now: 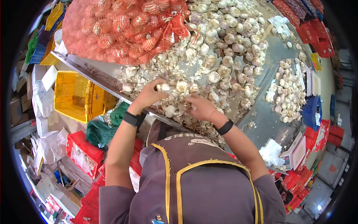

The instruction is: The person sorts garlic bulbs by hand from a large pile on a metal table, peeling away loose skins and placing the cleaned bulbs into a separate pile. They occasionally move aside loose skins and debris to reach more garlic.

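Observation:
Loose garlic bulbs and papery skins are heaped over the metal table. My left hand is at the heap's near edge, its thumb and fingers curled around a whitish garlic bulb. Just to the right, my right hand rests low over the skins with its fingers bent and close together; what lies under the fingertips is too hidden to make out. A red mesh sack full of garlic lies beyond my left hand.
A second garlic pile sits at the table's right. Yellow crate, green bag and red crate stand left, below the table edge. A blue basket and white plastic bag are at the right.

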### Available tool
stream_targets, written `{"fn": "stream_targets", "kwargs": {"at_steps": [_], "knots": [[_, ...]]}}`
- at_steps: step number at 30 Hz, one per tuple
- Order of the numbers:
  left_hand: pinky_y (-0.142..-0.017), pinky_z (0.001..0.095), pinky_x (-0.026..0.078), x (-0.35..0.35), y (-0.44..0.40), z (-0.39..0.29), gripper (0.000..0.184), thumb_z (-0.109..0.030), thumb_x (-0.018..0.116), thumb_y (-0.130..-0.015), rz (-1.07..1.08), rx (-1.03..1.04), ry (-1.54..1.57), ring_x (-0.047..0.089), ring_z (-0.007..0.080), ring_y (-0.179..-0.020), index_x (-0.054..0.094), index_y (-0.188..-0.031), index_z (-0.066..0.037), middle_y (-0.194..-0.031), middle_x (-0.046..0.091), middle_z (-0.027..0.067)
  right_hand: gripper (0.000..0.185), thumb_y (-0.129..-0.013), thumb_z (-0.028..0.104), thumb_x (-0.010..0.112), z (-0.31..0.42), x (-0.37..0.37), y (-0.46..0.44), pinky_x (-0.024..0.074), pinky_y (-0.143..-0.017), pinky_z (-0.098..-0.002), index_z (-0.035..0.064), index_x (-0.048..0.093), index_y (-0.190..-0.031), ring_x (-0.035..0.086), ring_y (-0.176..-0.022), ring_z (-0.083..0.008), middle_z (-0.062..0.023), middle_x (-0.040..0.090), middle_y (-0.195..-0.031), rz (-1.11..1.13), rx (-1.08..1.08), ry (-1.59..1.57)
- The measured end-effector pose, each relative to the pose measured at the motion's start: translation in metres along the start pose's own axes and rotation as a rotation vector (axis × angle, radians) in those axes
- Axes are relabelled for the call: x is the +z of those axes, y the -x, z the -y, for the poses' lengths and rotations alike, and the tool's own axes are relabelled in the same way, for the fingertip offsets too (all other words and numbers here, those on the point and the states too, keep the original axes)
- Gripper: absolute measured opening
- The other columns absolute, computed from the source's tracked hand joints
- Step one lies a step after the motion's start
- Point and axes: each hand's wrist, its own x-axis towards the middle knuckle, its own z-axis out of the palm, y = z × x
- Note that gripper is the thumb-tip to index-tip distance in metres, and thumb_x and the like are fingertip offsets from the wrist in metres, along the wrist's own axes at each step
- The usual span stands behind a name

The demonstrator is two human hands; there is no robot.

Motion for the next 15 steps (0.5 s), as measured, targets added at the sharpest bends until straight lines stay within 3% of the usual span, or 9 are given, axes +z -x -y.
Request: {"fn": "stream_targets", "kwargs": {"at_steps": [1, 2, 3, 8, 10, 15], "knots": [[-0.077, 0.0309, 0.052, -0.008, 0.003, -0.001, 0.048, -0.011, 0.071, -0.078, 0.093, -0.041, 0.500, 0.065, 0.0155, -0.087, 0.060, -0.124, -0.010, -0.099, 0.067, 0.0051, 0.043, -0.076, 0.014, 0.073, 0.012, 0.001, -0.001, 0.0527, -0.082, -0.0402, 0.0161, 0.061, -0.117, 0.065, -0.097, -0.0281, -0.0120, 0.058, -0.114, 0.001, -0.010, -0.003], [-0.076, 0.0265, 0.050, -0.013, 0.012, -0.004, 0.052, -0.002, 0.072, -0.076, 0.127, -0.121, 0.757, 0.059, 0.0087, -0.091, 0.059, -0.126, -0.011, -0.101, 0.063, -0.0016, 0.046, -0.075, 0.014, 0.073, 0.023, 0.000, -0.003, 0.0528, -0.081, -0.0419, 0.0192, 0.061, -0.119, 0.064, -0.098, -0.0300, -0.0126, 0.056, -0.116, 0.079, 0.040, 0.127], [-0.079, 0.0279, 0.052, -0.015, 0.017, -0.007, 0.056, -0.002, 0.071, -0.076, 0.156, -0.023, 0.880, 0.060, 0.0120, -0.096, 0.057, -0.129, -0.010, -0.107, 0.063, 0.0011, 0.049, -0.074, 0.014, 0.073, 0.031, 0.001, -0.007, 0.0529, -0.080, -0.0437, 0.0223, 0.061, -0.121, 0.063, -0.100, -0.0318, -0.0132, 0.055, -0.118, 0.156, 0.090, 0.258], [-0.083, 0.0322, 0.056, -0.011, 0.045, -0.019, 0.063, -0.002, 0.072, -0.077, 0.245, -0.037, 1.292, 0.062, 0.0174, -0.099, 0.051, -0.136, -0.006, -0.114, 0.061, 0.0054, 0.043, -0.080, 0.014, 0.067, 0.027, 0.024, -0.015, 0.0537, -0.074, -0.0437, 0.0231, 0.062, -0.121, 0.065, -0.096, -0.0298, -0.0109, 0.053, -0.120, 0.119, 0.031, 0.506], [-0.082, 0.0316, 0.056, -0.005, 0.046, -0.015, 0.063, -0.003, 0.073, -0.077, 0.235, -0.027, 1.332, 0.062, 0.0171, -0.098, 0.051, -0.136, -0.006, -0.112, 0.061, 0.0054, 0.053, -0.075, 0.017, 0.073, 0.030, 0.024, -0.016, 0.0534, -0.076, -0.0433, 0.0230, 0.058, -0.125, 0.065, -0.098, -0.0288, -0.0135, 0.057, -0.113, 0.164, 0.055, 0.583], [-0.078, 0.0303, 0.057, 0.005, 0.054, -0.020, 0.060, -0.005, 0.073, -0.078, 0.123, -0.029, 1.318, 0.061, 0.0161, -0.097, 0.052, -0.135, -0.006, -0.111, 0.060, 0.0054, 0.045, -0.077, 0.012, 0.071, 0.035, 0.012, -0.007, 0.0530, -0.079, -0.0420, 0.0193, 0.060, -0.120, 0.065, -0.101, -0.0306, -0.0128, 0.063, -0.108, 0.261, 0.169, 0.412]]}}
